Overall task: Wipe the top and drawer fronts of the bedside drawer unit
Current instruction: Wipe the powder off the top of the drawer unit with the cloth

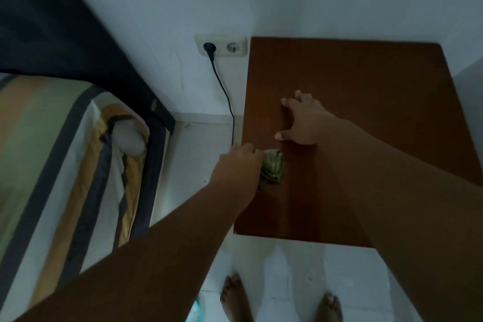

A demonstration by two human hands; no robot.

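Viewed from above, the bedside drawer unit (366, 81) stands against the wall, right of a wall socket (221, 46) with a black cable (226, 97). Left hand (236, 167), grip clamped on a crumpled green cloth (272, 168), presses it onto the wooden top near its left edge. Right hand (303, 123) lies flat on the top, fingers apart, just beyond the cloth. A striped bed (52, 151) lies at left.

Brown wooden drawer unit top (366, 81) seen from above against white wall, crumpled green cloth (273, 168) near its left edge
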